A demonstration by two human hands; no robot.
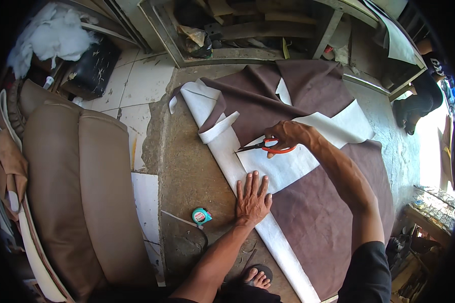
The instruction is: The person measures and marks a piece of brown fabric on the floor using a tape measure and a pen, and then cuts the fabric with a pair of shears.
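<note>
A large sheet of brown upholstery leather (318, 217) with a white backing lies spread and partly folded on the floor. My left hand (252, 200) rests flat, fingers spread, on the white backing strip (283, 247) along its left edge. My right hand (283, 137) grips a pair of scissors (277, 149) with red-orange handles and dark blades. The blade tips touch the white backing (283, 161) just above my left hand. Loose folds of the sheet bunch up beyond the scissors.
A teal tape measure (201, 216) lies on the floor left of my left hand. Brown padded seat covers (76, 192) stand at the left, with white stuffing (55, 35) behind. A framed shelf (247, 50) runs along the back. Another person's leg (420, 101) shows at the right.
</note>
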